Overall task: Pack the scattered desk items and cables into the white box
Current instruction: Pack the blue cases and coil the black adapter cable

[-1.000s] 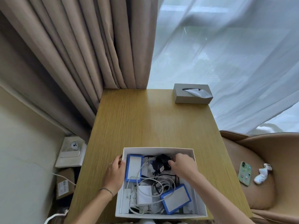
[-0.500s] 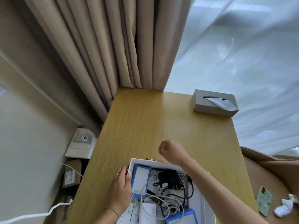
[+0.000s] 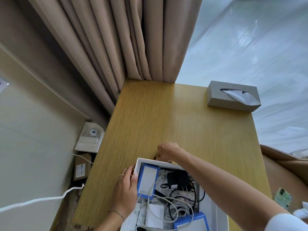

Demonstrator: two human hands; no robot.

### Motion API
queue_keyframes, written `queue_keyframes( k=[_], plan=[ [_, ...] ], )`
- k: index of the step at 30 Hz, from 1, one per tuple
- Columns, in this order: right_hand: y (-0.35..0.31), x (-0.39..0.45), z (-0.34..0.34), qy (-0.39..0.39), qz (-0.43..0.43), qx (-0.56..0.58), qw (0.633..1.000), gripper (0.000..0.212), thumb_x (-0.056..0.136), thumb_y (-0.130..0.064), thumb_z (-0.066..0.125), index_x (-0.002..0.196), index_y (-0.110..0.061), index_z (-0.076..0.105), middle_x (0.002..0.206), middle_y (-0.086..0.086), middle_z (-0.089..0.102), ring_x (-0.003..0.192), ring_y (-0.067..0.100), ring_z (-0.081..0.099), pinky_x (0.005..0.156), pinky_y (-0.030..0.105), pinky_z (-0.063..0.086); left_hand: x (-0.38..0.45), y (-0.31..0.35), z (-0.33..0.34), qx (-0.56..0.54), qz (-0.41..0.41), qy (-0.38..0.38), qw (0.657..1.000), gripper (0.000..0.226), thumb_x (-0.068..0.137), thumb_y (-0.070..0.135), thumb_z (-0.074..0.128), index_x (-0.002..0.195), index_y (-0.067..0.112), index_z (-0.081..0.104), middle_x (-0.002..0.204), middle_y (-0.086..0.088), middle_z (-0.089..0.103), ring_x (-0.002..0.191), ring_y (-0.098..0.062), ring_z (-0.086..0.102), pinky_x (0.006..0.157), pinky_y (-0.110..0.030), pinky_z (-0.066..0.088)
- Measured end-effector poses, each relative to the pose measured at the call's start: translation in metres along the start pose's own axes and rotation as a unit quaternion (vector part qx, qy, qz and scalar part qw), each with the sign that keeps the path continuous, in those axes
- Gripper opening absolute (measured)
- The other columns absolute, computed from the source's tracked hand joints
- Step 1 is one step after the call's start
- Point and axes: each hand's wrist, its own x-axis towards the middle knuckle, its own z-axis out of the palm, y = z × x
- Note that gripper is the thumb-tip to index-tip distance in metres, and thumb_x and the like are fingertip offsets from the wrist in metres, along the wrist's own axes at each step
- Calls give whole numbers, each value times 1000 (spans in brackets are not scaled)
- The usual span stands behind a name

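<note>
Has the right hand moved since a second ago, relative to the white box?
Yes. The right hand was inside the white box over the black adapter; now it is beyond the box's far rim, above the desk.

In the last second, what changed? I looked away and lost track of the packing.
The right hand left the black adapter inside the white box, moved out past its far wall and now grips a small item there. The left hand stayed on the box's left wall; the contents and the tissue box stayed put.
</note>
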Motion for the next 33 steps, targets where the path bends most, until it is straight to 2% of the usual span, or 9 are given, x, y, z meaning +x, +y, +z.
queue_keyframes(
  k=[2, 5, 8, 10, 14, 18, 24, 29, 33],
  plan=[
    [1, 2, 1, 6, -6, 7, 1000, 6, 91, -14, 56, 87, -10, 54, 69, 0, 45, 56, 15, 42, 48, 26, 38, 0, 1, 0, -3, 0, 1, 1000, 61, 97, 51, 28, 143, 16, 49, 125, 19, 49, 116, 0, 47, 91, -9, 32],
    [5, 2, -1, 7, -4, 49, 999, 27, 89, -27, 60, 68, -13, 48, 66, 0, 46, 56, 17, 44, 48, 25, 36, -1, 3, -1, -1, 2, 7, 1000, 62, 97, 50, 28, 143, 14, 49, 126, 17, 49, 116, 0, 46, 96, -15, 34],
    [11, -4, -9, 35, 12, 167, 985, 35, 90, -39, 62, 74, -8, 63, 63, 0, 52, 56, 17, 47, 49, 26, 35, -1, 4, 0, -1, 5, 11, 1000, 48, 103, 37, 35, 140, 13, 52, 116, 27, 49, 102, 18, 46, 83, 1, 33],
    [13, -16, -17, 77, 9, 256, 964, 37, 89, -42, 64, 82, -6, 72, 65, 1, 59, 56, 15, 51, 51, 27, 36, -1, 2, 0, -1, 6, 15, 1000, 38, 105, 27, 40, 137, 11, 55, 110, 33, 47, 98, 25, 45, 79, 3, 35],
    [10, -57, -28, 139, 5, 390, 910, 32, 82, -42, 70, 87, -11, 72, 81, 9, 75, 63, 15, 62, 56, 29, 45, -1, 3, -2, -4, -2, -4, 1000, 46, 106, 33, 37, 146, 11, 46, 129, 14, 48, 121, -4, 46, 97, -21, 35],
    [5, -109, -27, 157, 7, 461, 873, 24, 83, -36, 70, 93, -15, 71, 84, 6, 77, 60, 11, 65, 57, 27, 50, -1, 1, -1, -15, -6, -11, 1000, 45, 106, 33, 37, 145, 11, 47, 138, -1, 55, 114, -4, 44, 93, -24, 35],
    [13, -182, 7, 175, 32, 488, 854, 16, 86, -29, 72, 94, -16, 69, 76, 2, 78, 57, 9, 66, 57, 30, 54, 1, -4, 1, -25, -7, -13, 1000, 43, 107, 33, 37, 144, 14, 48, 134, 2, 56, 112, -5, 46, 91, -28, 38],
    [18, -206, 55, 188, 164, 445, 860, 24, 83, -34, 71, 79, -11, 71, 72, 9, 75, 58, 15, 66, 61, 41, 58, 2, -7, 2, -34, -5, -12, 999, 42, 107, 34, 37, 143, 16, 49, 129, 7, 54, 111, -5, 45, 91, -29, 37],
    [17, -206, 85, 204, 252, 360, 875, 32, 85, -46, 65, 75, -16, 68, 66, 2, 71, 65, 19, 70, 59, 36, 57, 2, -10, 3, -36, -11, -10, 999, 42, 107, 35, 38, 142, 17, 49, 129, 7, 53, 110, -4, 42, 89, -28, 34]
  ],
)
